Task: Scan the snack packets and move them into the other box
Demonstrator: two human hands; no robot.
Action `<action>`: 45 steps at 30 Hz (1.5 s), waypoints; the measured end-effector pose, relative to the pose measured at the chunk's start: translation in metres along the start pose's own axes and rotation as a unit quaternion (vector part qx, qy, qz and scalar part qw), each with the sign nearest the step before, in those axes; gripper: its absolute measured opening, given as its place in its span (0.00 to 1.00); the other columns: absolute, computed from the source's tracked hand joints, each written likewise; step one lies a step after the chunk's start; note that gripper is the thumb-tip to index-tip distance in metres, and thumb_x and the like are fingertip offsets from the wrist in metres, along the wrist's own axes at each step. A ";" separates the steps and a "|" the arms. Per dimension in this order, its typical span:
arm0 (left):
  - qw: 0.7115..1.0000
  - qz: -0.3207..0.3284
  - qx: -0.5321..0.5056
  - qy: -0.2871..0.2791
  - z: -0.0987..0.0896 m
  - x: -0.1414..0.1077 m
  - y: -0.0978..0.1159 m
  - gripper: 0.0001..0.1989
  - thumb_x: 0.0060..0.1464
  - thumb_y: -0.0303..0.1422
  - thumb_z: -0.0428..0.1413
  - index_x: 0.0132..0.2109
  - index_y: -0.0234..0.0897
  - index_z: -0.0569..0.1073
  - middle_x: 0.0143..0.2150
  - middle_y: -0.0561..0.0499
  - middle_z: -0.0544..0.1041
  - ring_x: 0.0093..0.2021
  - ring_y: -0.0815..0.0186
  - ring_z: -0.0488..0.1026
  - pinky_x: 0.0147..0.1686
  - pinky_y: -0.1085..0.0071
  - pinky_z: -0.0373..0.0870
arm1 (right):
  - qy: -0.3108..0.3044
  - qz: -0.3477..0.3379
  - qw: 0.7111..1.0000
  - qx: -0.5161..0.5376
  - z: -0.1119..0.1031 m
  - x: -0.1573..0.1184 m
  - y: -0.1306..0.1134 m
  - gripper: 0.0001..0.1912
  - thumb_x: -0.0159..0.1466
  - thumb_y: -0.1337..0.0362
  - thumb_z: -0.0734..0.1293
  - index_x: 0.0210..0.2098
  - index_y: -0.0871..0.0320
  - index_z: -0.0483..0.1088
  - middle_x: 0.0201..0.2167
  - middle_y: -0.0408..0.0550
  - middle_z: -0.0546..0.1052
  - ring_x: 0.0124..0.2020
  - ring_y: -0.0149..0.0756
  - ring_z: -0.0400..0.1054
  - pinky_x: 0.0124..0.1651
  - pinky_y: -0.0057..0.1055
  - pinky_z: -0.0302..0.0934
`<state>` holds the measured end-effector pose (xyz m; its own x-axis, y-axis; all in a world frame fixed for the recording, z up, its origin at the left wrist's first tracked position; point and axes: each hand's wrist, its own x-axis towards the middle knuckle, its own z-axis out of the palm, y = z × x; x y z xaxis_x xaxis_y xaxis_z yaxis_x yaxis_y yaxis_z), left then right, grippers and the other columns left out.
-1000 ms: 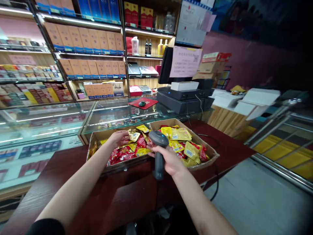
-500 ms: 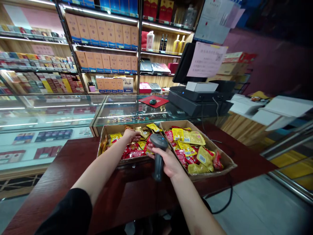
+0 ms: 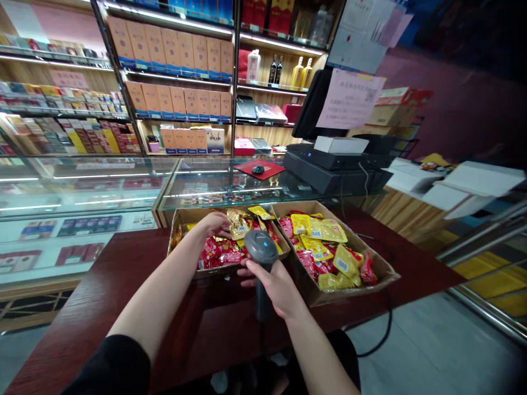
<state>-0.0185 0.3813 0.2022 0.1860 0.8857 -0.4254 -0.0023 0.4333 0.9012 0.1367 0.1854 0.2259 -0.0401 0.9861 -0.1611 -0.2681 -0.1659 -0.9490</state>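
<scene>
The handheld barcode scanner is standing nearly upright in the right hand, its domed head rising over the inner corner of the left cardboard tray and its grip running down toward the tabletop; the fingers are wrapping closed around that grip. The left hand is lying partly open over red sachets; a gold sachet is sitting just beside its fingertips, closer to this hand than to the scanner, though I cannot tell whether they are pinching it. The right cardboard tray is holding yellow sachets; a glass display counter is standing beyond both trays.
</scene>
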 end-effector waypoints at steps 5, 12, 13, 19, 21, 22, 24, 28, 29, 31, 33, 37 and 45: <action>0.996 0.023 0.031 -0.086 -0.003 -0.014 0.003 0.15 0.40 0.18 0.61 0.30 0.35 0.62 0.20 0.57 0.68 0.20 0.72 0.69 0.33 0.58 0.76 | -0.018 0.029 0.999 -0.024 0.006 -0.010 0.008 0.21 0.51 0.52 0.72 0.34 0.63 0.67 0.28 0.45 0.72 0.25 0.35 0.73 0.22 0.28 0.67; 0.989 0.055 0.034 -0.131 -0.006 -0.015 0.003 0.16 0.39 0.20 0.63 0.30 0.37 0.63 0.21 0.58 0.67 0.20 0.75 0.66 0.33 0.62 0.76 | 0.002 0.015 0.999 -0.045 0.003 -0.016 0.011 0.21 0.51 0.50 0.71 0.28 0.62 0.65 0.23 0.41 0.69 0.20 0.32 0.70 0.19 0.27 0.66; 0.990 0.055 0.035 -0.127 -0.006 -0.015 0.003 0.16 0.38 0.21 0.63 0.30 0.37 0.63 0.21 0.59 0.67 0.20 0.75 0.66 0.33 0.61 0.76 | 0.005 0.013 0.999 -0.047 0.003 -0.016 0.011 0.21 0.51 0.50 0.71 0.28 0.62 0.65 0.23 0.41 0.69 0.19 0.32 0.70 0.19 0.27 0.66; 0.993 0.057 0.043 -0.092 -0.003 -0.016 0.003 0.17 0.39 0.23 0.64 0.33 0.37 0.62 0.25 0.57 0.70 0.22 0.72 0.70 0.33 0.56 0.76 | 0.014 0.017 0.998 -0.063 -0.001 -0.017 0.010 0.20 0.52 0.50 0.70 0.30 0.61 0.64 0.19 0.39 0.68 0.17 0.31 0.68 0.18 0.26 0.64; 0.993 0.057 0.047 -0.090 -0.003 -0.016 0.003 0.18 0.39 0.25 0.65 0.33 0.37 0.63 0.25 0.56 0.71 0.23 0.71 0.70 0.32 0.57 0.76 | 0.014 0.022 0.997 -0.070 -0.001 -0.018 0.010 0.19 0.53 0.50 0.69 0.30 0.60 0.64 0.17 0.39 0.68 0.15 0.31 0.67 0.17 0.26 0.63; 0.993 0.057 0.048 -0.090 -0.004 -0.015 0.003 0.18 0.38 0.25 0.65 0.33 0.37 0.63 0.26 0.56 0.71 0.23 0.70 0.71 0.32 0.57 0.76 | 0.014 0.026 0.997 -0.075 -0.001 -0.019 0.009 0.19 0.53 0.50 0.69 0.30 0.60 0.64 0.16 0.38 0.68 0.14 0.30 0.66 0.17 0.26 0.62; 0.993 0.058 0.047 -0.091 -0.004 -0.014 0.003 0.18 0.38 0.26 0.66 0.33 0.37 0.64 0.26 0.55 0.72 0.24 0.70 0.71 0.32 0.58 0.76 | 0.015 0.031 0.995 -0.089 0.000 -0.020 0.008 0.18 0.54 0.50 0.68 0.29 0.60 0.63 0.14 0.38 0.67 0.12 0.30 0.65 0.17 0.25 0.61; 0.994 0.060 0.039 -0.087 -0.005 -0.013 0.002 0.19 0.36 0.27 0.67 0.33 0.36 0.65 0.27 0.54 0.73 0.24 0.69 0.72 0.32 0.60 0.76 | 0.014 0.022 0.993 -0.113 -0.001 -0.021 0.007 0.18 0.54 0.50 0.67 0.27 0.58 0.62 0.11 0.36 0.65 0.10 0.28 0.61 0.15 0.23 0.56; 0.994 0.059 0.038 -0.087 -0.005 -0.013 0.002 0.19 0.36 0.27 0.67 0.33 0.36 0.65 0.26 0.54 0.73 0.25 0.69 0.72 0.31 0.60 0.76 | 0.013 0.019 0.993 -0.117 -0.002 -0.020 0.007 0.17 0.55 0.50 0.67 0.27 0.58 0.62 0.10 0.35 0.64 0.10 0.28 0.60 0.14 0.23 0.55; 0.994 0.056 0.037 -0.087 -0.004 -0.015 0.003 0.19 0.37 0.26 0.67 0.33 0.36 0.65 0.26 0.54 0.73 0.24 0.68 0.73 0.31 0.59 0.76 | 0.008 0.011 0.992 -0.123 -0.003 -0.019 0.009 0.17 0.55 0.50 0.66 0.27 0.58 0.62 0.10 0.35 0.64 0.10 0.27 0.58 0.14 0.23 0.54; 0.994 0.056 0.036 -0.086 -0.003 -0.017 0.004 0.18 0.37 0.26 0.66 0.33 0.36 0.64 0.26 0.54 0.73 0.24 0.68 0.73 0.31 0.59 0.76 | 0.004 0.004 0.992 -0.127 -0.003 -0.018 0.010 0.17 0.56 0.50 0.66 0.27 0.58 0.61 0.10 0.35 0.64 0.10 0.27 0.57 0.14 0.22 0.53; 0.994 0.053 0.032 -0.085 -0.002 -0.021 0.005 0.18 0.37 0.25 0.66 0.32 0.36 0.65 0.26 0.53 0.73 0.25 0.67 0.73 0.31 0.59 0.76 | 0.000 -0.003 0.991 -0.130 -0.002 -0.019 0.009 0.18 0.56 0.50 0.65 0.25 0.57 0.61 0.09 0.35 0.63 0.10 0.26 0.57 0.14 0.22 0.51; 0.993 0.060 0.028 -0.099 -0.006 -0.014 0.002 0.22 0.31 0.29 0.70 0.33 0.36 0.66 0.25 0.52 0.73 0.26 0.65 0.73 0.31 0.57 0.75 | 0.004 -0.006 0.991 -0.134 -0.001 -0.020 0.008 0.18 0.56 0.50 0.65 0.24 0.57 0.61 0.10 0.35 0.63 0.10 0.26 0.56 0.14 0.22 0.51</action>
<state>-0.0266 0.3705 0.2098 0.3777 0.8780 -0.2940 0.0169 0.3110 0.9503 0.1359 0.1646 0.2208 -0.0315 0.9881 -0.1505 -0.0025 -0.1507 -0.9886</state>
